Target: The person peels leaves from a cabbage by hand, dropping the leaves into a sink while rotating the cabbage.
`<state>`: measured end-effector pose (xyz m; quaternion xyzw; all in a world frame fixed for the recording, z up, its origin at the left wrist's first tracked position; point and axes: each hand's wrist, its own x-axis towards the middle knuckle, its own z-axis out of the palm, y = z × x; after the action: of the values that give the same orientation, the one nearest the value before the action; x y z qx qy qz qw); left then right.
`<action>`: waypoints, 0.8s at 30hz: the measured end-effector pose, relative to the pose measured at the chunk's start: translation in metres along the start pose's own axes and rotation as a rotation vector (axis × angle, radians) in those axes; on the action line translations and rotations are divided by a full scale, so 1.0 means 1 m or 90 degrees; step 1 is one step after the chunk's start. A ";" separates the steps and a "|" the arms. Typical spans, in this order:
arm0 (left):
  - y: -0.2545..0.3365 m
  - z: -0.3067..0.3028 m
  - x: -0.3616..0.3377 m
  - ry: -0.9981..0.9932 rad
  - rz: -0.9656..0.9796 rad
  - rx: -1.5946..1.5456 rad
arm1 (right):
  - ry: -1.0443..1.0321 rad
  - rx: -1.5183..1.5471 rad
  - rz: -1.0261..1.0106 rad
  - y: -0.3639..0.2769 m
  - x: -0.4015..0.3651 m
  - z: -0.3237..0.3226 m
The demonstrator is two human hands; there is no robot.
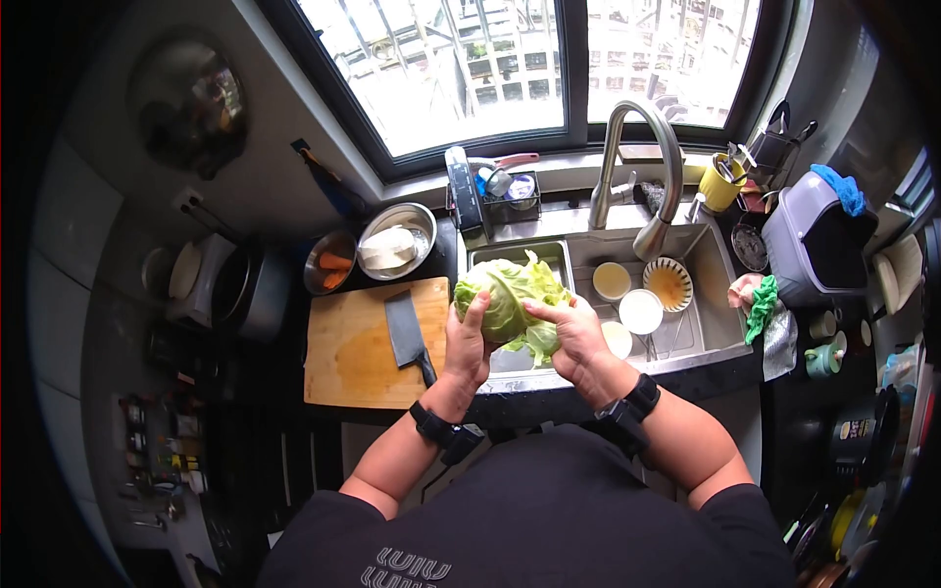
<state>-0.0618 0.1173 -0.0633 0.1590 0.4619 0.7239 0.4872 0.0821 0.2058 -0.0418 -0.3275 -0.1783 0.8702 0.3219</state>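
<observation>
Daylight from the window (pixel 441 78) falls on a dark counter (pixel 446 257) with a steel sink (pixel 720 328) set into it. Above the left basin (pixel 520 251), near its front edge, the cabbage (pixel 502 302) is held up between two bare hands. The left hand (pixel 468 345) cups its left side, and the right hand (pixel 580 345) clasps its right side; both are closed on it, thumbs on the upper leaves, though the fingers underneath are mostly hidden. Loose, frilly leaves hang at the lower right, beside the right hand. To handle it well, the palms should bear the weight from both sides while the thumbs press only lightly, since the outer leaves look thin and likely to tear or slip if squeezed. Holding it low over the basin would let drips or loose bits drop there rather than on the board (pixel 338 367). The knife (pixel 406 331) lies on that board, its handle towards the near right corner, so the left forearm had best stay clear of it. Beyond the board sit a bowl of carrot (pixel 334 268) and a bowl with a white block (pixel 389 249). Bowls (pixel 641 312) stand in the right basin (pixel 593 257) under the tap (pixel 651 235), near enough that a wide swing of the right hand might knock them.
</observation>
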 end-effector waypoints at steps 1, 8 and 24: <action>-0.003 -0.002 0.001 0.013 -0.009 0.033 | 0.027 -0.054 -0.062 0.004 -0.003 0.002; -0.015 -0.003 0.003 0.035 -0.053 -0.009 | 0.001 -0.216 -0.262 0.023 -0.007 0.000; 0.001 0.015 0.008 -0.002 -0.015 -0.070 | -0.036 -0.120 -0.268 0.013 -0.002 0.004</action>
<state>-0.0562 0.1312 -0.0562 0.1274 0.4225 0.7421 0.5045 0.0749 0.1947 -0.0447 -0.2869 -0.3327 0.7720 0.4593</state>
